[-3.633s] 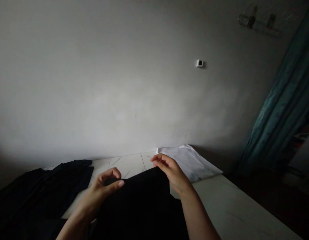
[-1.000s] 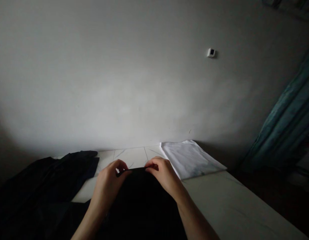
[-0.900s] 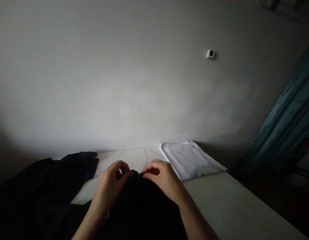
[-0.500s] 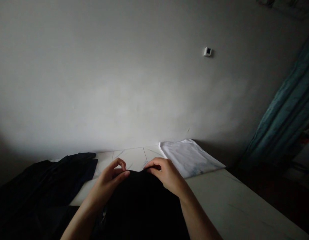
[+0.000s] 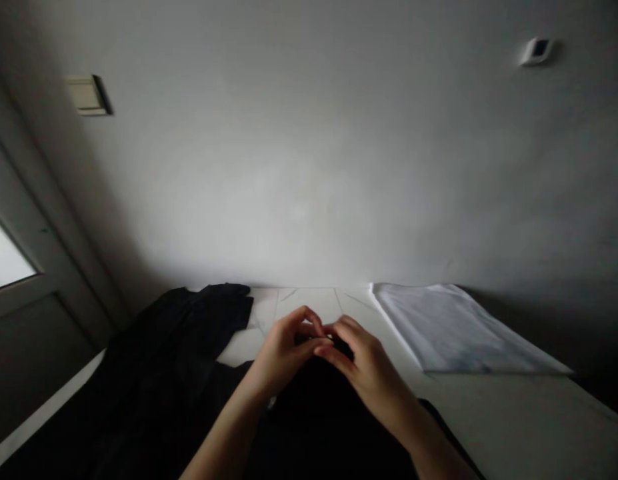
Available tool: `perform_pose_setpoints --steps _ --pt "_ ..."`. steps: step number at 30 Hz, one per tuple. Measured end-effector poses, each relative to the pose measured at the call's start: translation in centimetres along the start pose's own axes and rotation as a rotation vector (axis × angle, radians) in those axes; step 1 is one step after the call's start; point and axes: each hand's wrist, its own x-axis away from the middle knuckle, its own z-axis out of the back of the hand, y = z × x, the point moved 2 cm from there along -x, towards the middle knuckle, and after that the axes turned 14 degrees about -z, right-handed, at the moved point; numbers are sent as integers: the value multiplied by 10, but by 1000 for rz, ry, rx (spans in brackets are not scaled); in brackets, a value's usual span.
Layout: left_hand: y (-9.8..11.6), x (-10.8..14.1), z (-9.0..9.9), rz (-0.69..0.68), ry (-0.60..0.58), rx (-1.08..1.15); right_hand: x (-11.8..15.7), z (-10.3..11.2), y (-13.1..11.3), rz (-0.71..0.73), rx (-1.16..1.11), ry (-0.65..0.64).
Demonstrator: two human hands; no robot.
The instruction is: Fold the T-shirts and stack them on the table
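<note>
Pale wall; black cloth directly below left grip and right grip

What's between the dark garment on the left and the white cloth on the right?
In the head view, a strip of marbled tabletop; nearer the camera, the left hand and right hand, close together, holding the black cloth.

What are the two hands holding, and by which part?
A black cloth, pinched at its top edge by the left hand and the right hand, close together.
</note>
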Motion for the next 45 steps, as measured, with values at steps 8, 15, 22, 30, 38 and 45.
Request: perform_pose_setpoints --steps 8,15,22,30,38,45 --pt "-29 -1 69 52 -23 -551 -11 53 10 4 114 19" --pt "-66 59 136 280 -449 -528 -12 46 10 -56 96 39" --pt "-80 124 117 216 -192 -849 -17 45 26 -151 72 71" --pt "-35 65 92 56 51 -684 -17 20 29 -285 -33 -120" --pt "14 -9 13 -356 25 -794 -14 -6 24 -565 -431 -253" --pt "-5 -14 28 -400 93 -862 -26 1 28 -688 -998 -49"
